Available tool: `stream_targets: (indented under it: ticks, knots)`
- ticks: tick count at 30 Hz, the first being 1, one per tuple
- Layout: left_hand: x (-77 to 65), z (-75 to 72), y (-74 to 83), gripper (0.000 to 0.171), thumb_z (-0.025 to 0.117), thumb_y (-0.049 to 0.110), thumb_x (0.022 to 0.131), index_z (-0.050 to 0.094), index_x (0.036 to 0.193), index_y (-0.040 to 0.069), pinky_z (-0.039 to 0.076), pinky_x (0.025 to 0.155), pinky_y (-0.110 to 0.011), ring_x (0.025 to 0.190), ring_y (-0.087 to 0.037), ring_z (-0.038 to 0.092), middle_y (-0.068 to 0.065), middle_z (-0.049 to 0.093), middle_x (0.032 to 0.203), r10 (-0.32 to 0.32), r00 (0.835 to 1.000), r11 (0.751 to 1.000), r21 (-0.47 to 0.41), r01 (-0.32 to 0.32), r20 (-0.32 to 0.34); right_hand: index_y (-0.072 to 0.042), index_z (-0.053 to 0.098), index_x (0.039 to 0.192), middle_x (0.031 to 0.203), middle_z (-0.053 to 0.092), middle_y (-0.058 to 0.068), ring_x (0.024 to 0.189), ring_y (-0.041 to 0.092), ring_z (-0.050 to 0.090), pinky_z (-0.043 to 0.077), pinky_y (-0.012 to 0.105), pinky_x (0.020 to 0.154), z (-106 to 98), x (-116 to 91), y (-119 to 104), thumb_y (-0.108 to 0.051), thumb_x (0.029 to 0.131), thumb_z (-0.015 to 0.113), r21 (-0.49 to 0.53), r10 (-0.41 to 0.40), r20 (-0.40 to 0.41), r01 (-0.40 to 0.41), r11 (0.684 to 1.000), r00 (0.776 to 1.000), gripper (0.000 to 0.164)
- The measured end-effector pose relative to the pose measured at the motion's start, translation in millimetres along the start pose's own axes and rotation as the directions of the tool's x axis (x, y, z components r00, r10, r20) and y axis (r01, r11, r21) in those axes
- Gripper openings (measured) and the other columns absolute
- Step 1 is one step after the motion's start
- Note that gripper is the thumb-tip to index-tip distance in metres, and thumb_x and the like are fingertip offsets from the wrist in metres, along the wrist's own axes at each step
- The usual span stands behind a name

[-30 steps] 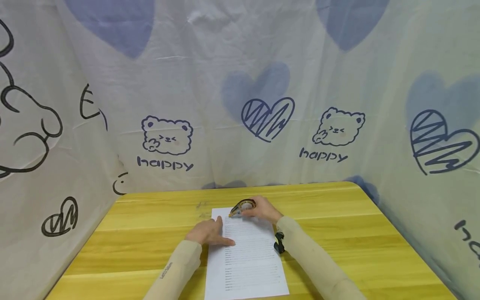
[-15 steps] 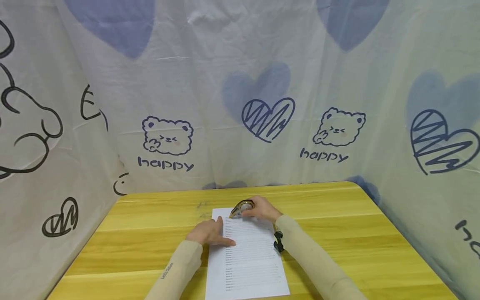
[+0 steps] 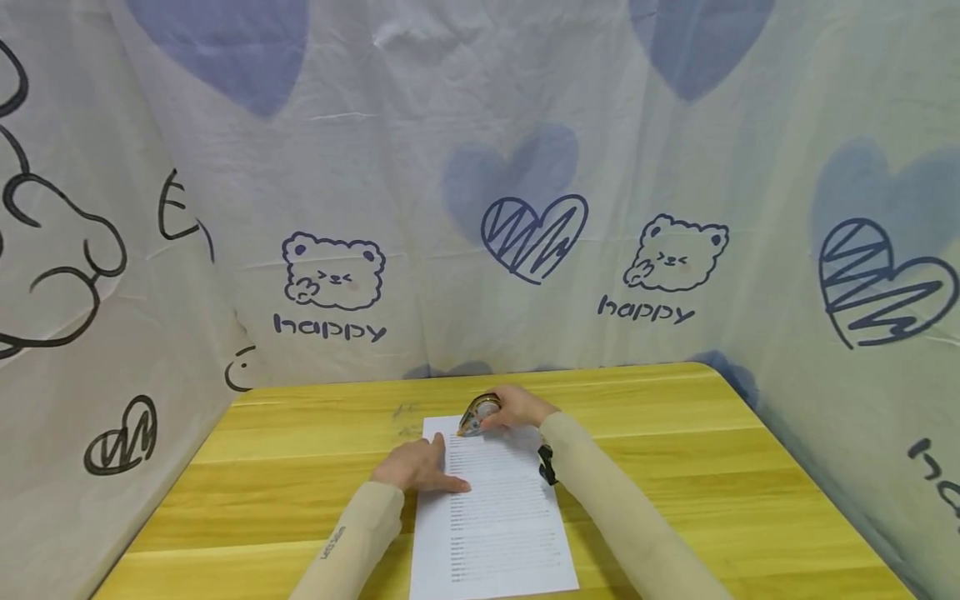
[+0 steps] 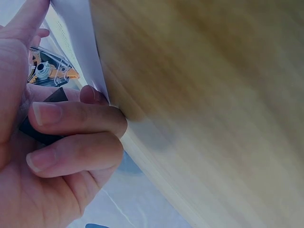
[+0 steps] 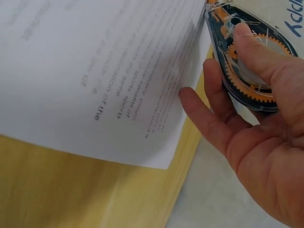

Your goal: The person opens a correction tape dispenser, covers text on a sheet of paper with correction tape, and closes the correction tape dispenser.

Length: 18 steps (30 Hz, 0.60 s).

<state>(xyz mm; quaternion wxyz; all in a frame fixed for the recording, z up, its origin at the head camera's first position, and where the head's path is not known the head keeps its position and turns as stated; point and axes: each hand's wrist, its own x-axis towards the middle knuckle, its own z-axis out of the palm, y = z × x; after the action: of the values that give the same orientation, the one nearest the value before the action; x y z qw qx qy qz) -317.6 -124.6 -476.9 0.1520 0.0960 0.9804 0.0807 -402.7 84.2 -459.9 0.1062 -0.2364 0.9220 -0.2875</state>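
My right hand (image 3: 517, 408) holds a correction tape dispenser (image 3: 480, 412) near the top of a printed sheet (image 3: 510, 533). Its tip meets the first lines of text at the left. In the right wrist view, the thumb presses the dark clear case with orange gears (image 5: 254, 97), while two other fingers reach toward the paper. My left hand (image 3: 416, 465) rests on the sheet's left edge, thumb and forefinger spread on it. In the left wrist view, its other fingers curl over a small flat black piece (image 4: 58, 96) against the palm, mostly covered by them.
The sheet lies lengthwise on a yellow wood-grain table (image 3: 300, 467). A white curtain (image 3: 420, 167) printed with bears and hearts hangs behind the far edge and along both sides. Faint dark marks (image 3: 405, 410) show on the tabletop left of the sheet's top.
My right hand and forearm have shifted slightly left and up, and the dispenser stands a little steeper with its tip in nearly the same spot. The left hand stays in place.
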Motion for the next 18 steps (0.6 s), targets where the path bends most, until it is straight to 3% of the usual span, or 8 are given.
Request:
stream_targets:
  ticks: [12, 18]
  knots:
    - [1.3, 0.0, 2.5, 0.111, 0.07, 0.072, 0.072, 0.036, 0.149, 0.0, 0.047, 0.103, -0.051, 0.125, -0.039, 0.055, -0.025, 0.053, 0.14, 0.016, 1.0, 1.0, 0.003, -0.016, -0.002, -0.005, 0.067, 0.105, 0.088, 0.068, 0.003, 0.071, 0.012, 0.056, 0.048, 0.023, 0.061, -5.0, -5.5, -4.7, -0.02, 0.085, 0.078, 0.037, 0.045, 0.011, -0.045, 0.998, 0.999, 0.027]
    - [1.2, 0.4, -0.7, 0.112, 0.07, 0.072, 0.073, 0.034, 0.15, -0.001, 0.046, 0.104, -0.051, 0.127, -0.039, 0.053, -0.025, 0.051, 0.141, 0.013, 1.0, 1.0, -0.009, -0.013, -0.003, -0.005, 0.069, 0.1, 0.079, 0.067, 0.002, 0.061, 0.01, 0.052, 0.044, 0.021, 0.053, -2.6, -3.7, -3.8, -0.017, 0.086, 0.077, 0.042, 0.004, 0.014, -0.004, 0.999, 1.0, 0.021]
